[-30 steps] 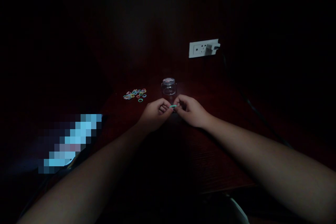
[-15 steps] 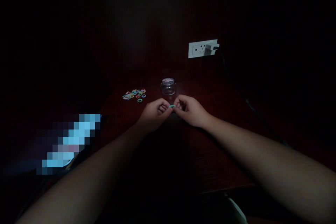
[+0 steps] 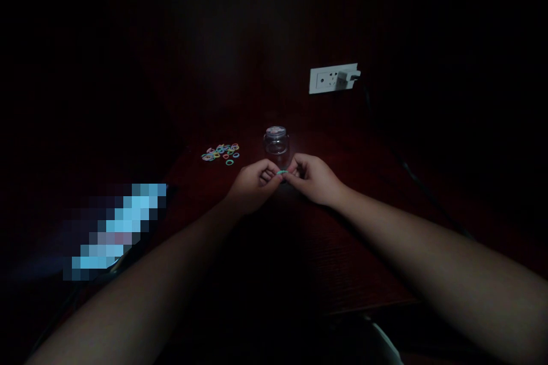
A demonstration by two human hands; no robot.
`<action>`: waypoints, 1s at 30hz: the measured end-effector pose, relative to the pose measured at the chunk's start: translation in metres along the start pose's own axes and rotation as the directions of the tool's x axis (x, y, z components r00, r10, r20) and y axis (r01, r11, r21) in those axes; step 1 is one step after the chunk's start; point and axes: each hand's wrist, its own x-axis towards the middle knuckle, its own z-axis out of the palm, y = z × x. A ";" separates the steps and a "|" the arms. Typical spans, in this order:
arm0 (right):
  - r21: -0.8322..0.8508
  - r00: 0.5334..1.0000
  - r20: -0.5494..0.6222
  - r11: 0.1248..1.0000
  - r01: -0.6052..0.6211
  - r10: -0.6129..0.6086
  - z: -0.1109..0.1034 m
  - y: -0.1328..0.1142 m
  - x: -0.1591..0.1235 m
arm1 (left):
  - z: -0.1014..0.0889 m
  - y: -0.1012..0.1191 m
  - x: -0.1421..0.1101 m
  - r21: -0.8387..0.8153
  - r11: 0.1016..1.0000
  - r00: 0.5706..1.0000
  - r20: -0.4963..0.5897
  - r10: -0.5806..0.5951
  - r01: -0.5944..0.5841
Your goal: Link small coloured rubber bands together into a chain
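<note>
Both my hands meet over the dark red table, pinching one small green hair tie (image 3: 282,172) between them. My left hand (image 3: 256,184) has its thumb and forefinger closed on the left side of the band. On the opposite side, my right hand (image 3: 314,178) pinches it in the same way. Just behind the fingers stands a clear jar (image 3: 276,147) with a patterned lid on top; its lower part is partly hidden by my hands. To the left lies a loose pile of colourful hair ties (image 3: 220,151), with a green one at its near edge.
A lit screen, blurred into blocks (image 3: 124,228), stands at the left beside my forearm. On the back wall is a white socket plate (image 3: 334,78) with a plug in it, and a dark cable (image 3: 428,191) runs along the right. The surroundings are very dark.
My hands stay almost in place, still pinching the green band. The view shifts slightly; the jar and the pile look unchanged.
</note>
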 end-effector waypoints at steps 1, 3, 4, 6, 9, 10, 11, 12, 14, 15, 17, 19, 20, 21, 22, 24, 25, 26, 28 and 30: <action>-0.002 1.000 0.000 1.000 -0.003 0.003 0.000 0.000 0.000 | 0.000 0.000 0.000 -0.003 1.000 1.000 0.002 -0.002 0.002; -0.001 1.000 0.001 1.000 -0.008 0.008 0.000 -0.001 0.000 | 0.000 -0.001 0.000 -0.005 1.000 1.000 0.006 -0.005 0.005; 0.002 1.000 0.001 1.000 -0.011 0.011 0.000 -0.001 0.000 | 0.000 -0.001 0.000 -0.004 1.000 1.000 0.007 -0.004 0.004; 0.004 1.000 0.001 1.000 -0.018 0.018 0.000 -0.002 0.000 | -0.001 0.000 0.000 -0.001 1.000 1.000 0.011 -0.001 0.001; -0.005 1.000 0.003 1.000 -0.019 0.019 0.000 -0.003 0.000 | -0.001 0.000 0.000 0.001 1.000 1.000 0.015 0.000 0.000; -0.009 1.000 0.001 1.000 -0.015 0.015 -0.001 -0.003 0.000 | -0.001 0.000 0.000 0.002 1.000 1.000 0.015 0.000 0.000; -0.012 1.000 0.000 1.000 -0.010 0.010 -0.001 -0.004 0.000 | -0.001 0.000 0.000 0.003 1.000 1.000 0.013 0.001 -0.001; -0.014 1.000 -0.001 1.000 -0.007 0.007 -0.001 -0.004 -0.001 | -0.001 0.000 0.000 0.002 1.000 1.000 0.011 0.001 -0.001; -0.020 1.000 -0.003 1.000 -0.008 0.008 -0.001 -0.005 -0.001 | -0.001 0.001 -0.001 -0.001 1.000 1.000 0.010 -0.003 0.003; -0.022 1.000 -0.002 1.000 -0.010 0.010 -0.001 -0.005 -0.001 | -0.001 0.002 -0.001 -0.001 1.000 1.000 0.009 -0.007 0.007; -0.026 1.000 0.003 1.000 -0.016 0.016 -0.001 -0.005 -0.001 | -0.001 0.002 -0.001 0.002 1.000 1.000 0.007 -0.011 0.011; -0.032 1.000 0.001 0.999 -0.018 0.018 -0.001 -0.005 -0.001 | -0.001 0.002 -0.001 0.005 1.000 1.000 0.003 -0.010 0.010; -0.034 1.000 -0.001 0.999 -0.018 0.018 -0.001 -0.005 -0.001 | -0.001 0.002 -0.001 0.004 1.000 1.000 0.002 -0.010 0.010; -0.035 1.000 -0.004 0.999 -0.018 0.018 -0.001 -0.005 -0.001 | -0.001 0.002 -0.001 0.002 1.000 1.000 0.004 -0.011 0.010; -0.034 1.000 -0.004 0.999 -0.017 0.017 -0.001 -0.004 -0.001 | -0.001 0.002 -0.001 0.000 1.000 1.000 0.009 -0.012 0.012; -0.029 1.000 -0.001 0.999 -0.013 0.013 -0.001 -0.004 -0.001 | -0.001 0.002 -0.001 0.003 1.000 1.000 0.015 -0.013 0.013; -0.027 1.000 0.000 1.000 -0.010 0.010 -0.001 -0.004 -0.001 | -0.001 0.003 -0.001 0.008 1.000 1.000 0.014 -0.013 0.013; -0.025 1.000 -0.001 1.000 -0.010 0.010 -0.001 -0.004 -0.001 | -0.001 0.003 -0.001 0.014 1.000 1.000 0.010 -0.013 0.013; -0.022 1.000 -0.002 1.000 -0.015 0.015 -0.001 -0.004 -0.001 | -0.001 0.004 -0.001 0.018 1.000 1.000 0.008 -0.012 0.012; -0.020 1.000 -0.001 1.000 -0.021 0.021 -0.001 -0.004 -0.001 | -0.001 0.004 -0.001 0.015 1.000 1.000 0.014 -0.010 0.010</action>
